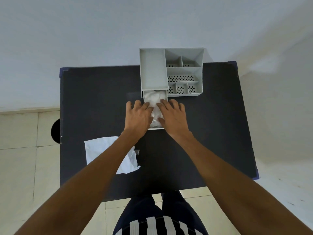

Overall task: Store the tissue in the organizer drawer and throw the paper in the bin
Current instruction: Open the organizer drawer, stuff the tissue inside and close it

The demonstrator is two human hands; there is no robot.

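A grey organizer stands at the far side of the dark table. Its drawer is pulled out toward me. White tissue lies inside the drawer. My left hand and my right hand both press flat on the tissue, fingers spread, one at each side of the drawer. A white sheet of paper lies on the table at the near left, partly hidden under my left forearm.
A round black bin shows on the floor just past the table's left edge. The organizer's right half has several small perforated compartments. My legs are below the table's near edge.
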